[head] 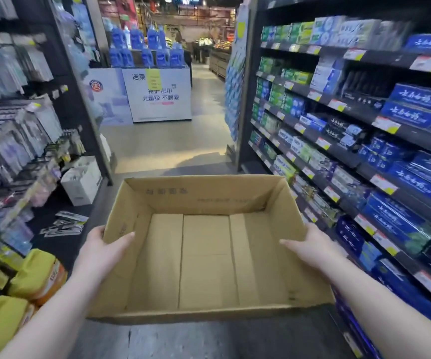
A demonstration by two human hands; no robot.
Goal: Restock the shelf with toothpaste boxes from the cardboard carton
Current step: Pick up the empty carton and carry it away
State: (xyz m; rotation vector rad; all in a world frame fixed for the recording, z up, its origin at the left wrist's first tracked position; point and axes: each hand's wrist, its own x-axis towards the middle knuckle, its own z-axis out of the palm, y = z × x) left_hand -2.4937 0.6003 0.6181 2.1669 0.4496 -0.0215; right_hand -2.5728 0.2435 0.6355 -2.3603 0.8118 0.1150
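Both hands hold the carton (209,244) out in front of the person, in the aisle between two racks; the left hand (103,248) has its grip closed on the carton's left wall, thumb lying inside and the fingers hidden outside; the right hand (313,246) has its grip closed on the right wall in the same way, thumb inside. The carton is open at the top and shows only its bare floor of folded flaps; faint print runs along the inside of its far wall.

The shelf (380,120) stands to the right of the carton, black, in several tiers with white and yellow price tags (385,124) along the edges; toothpaste boxes (416,116) fill it, dark blue ones nearer the person, green and pale blue ones farther along.

To the left hangs a rack of packaged goods (15,141), blurred; yellow packs (35,275) lie low beside the left forearm; a white box (82,182) sits on the floor by the rack's foot. At the end of the aisle a display (161,94) carries blue bottles (147,47).
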